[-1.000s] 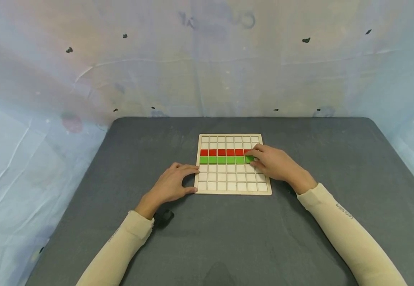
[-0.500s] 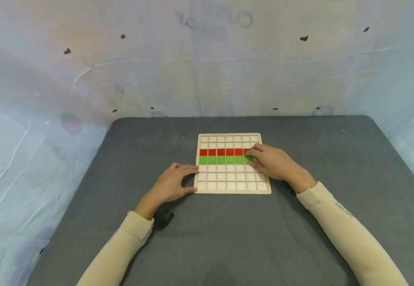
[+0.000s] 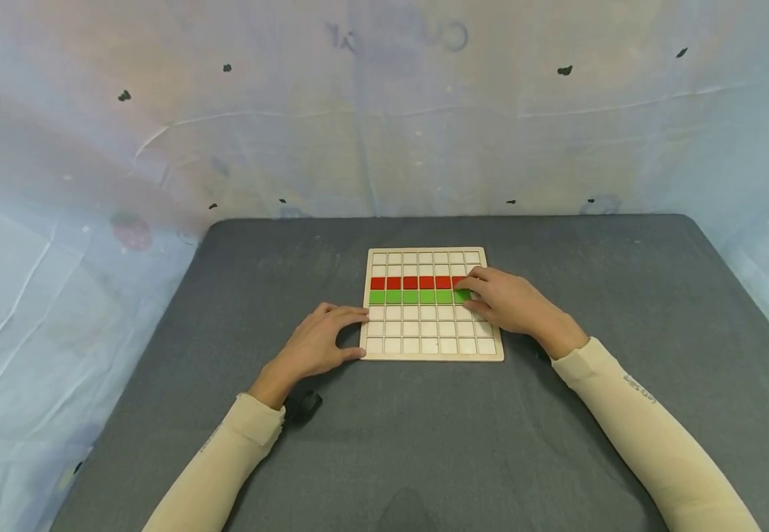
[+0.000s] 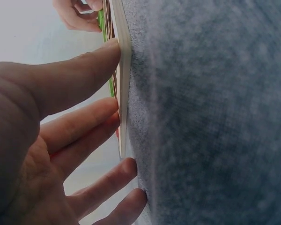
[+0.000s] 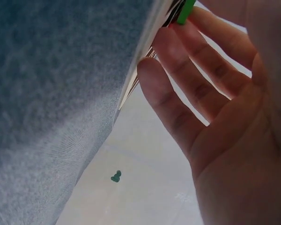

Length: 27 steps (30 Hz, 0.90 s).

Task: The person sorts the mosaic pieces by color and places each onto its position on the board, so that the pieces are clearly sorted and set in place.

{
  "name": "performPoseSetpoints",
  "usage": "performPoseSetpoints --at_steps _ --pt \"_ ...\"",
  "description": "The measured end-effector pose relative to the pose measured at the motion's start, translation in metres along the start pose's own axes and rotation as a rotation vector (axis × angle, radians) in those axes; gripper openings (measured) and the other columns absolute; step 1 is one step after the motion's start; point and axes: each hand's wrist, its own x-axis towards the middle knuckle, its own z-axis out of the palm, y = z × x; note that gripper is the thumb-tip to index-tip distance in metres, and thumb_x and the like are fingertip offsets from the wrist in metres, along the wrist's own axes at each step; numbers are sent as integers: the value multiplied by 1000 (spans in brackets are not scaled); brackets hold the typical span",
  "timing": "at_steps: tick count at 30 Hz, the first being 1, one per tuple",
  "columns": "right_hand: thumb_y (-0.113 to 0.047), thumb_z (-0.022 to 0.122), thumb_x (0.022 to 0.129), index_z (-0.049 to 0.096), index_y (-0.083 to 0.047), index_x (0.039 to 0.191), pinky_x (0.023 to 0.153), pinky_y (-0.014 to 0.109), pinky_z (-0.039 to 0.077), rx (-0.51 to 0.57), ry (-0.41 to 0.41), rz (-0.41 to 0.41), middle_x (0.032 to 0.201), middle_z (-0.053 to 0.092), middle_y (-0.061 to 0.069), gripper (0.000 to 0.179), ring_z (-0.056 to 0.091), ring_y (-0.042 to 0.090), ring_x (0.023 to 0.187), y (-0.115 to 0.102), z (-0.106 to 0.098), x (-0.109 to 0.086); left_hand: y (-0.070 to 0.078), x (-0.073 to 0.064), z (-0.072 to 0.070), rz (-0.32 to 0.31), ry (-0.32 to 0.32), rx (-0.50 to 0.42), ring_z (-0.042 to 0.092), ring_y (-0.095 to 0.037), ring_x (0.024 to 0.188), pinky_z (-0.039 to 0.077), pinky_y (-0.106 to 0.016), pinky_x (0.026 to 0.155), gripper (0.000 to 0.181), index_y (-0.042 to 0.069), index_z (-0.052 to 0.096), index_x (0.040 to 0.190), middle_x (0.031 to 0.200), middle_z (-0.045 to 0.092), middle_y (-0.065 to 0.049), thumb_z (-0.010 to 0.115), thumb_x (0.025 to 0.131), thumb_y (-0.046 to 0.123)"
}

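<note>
A pale wooden grid board lies flat in the middle of the table. Across its cells run a row of red tiles and, just nearer, a row of green tiles. At the right end of the green row, my right hand pinches a green tile between thumb and index finger, low over the grid. Its other fingers reach along the board's right side. My left hand touches the left edge of the board with thumb and fingertips spread; two lower fingers reach down to the table.
A dark grey cloth covers the table. Pale patterned sheeting with dark spots hangs behind it and down both sides. A small black object shows beside the left wrist.
The head view has shifted very slightly. Both hands, the board and the tiles keep their places.
</note>
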Motion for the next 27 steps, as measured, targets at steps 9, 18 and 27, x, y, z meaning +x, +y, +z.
performPoseSetpoints --at_steps 9,18,27 --pt "-24 70 95 67 -15 127 74 36 56 14 6 -7 115 63 6 33 63 17 89 -1 0 1 -1 0 0 9 9 1 49 -29 131 43 -55 106 59 20 60 139 149 53 2 80 85 34" --pt "-21 66 97 67 -12 127 77 40 56 20 13 8 115 65 8 31 63 20 92 -1 0 0 -1 0 1 4 1 -3 48 -29 132 43 -57 106 60 21 60 139 150 52 3 80 85 35" --pt "-19 68 96 69 -12 122 78 39 56 33 30 3 112 65 6 27 64 19 92 -1 0 0 -1 -1 0 2 5 -1 47 -28 133 45 -56 104 60 22 60 140 150 52 4 80 85 36"
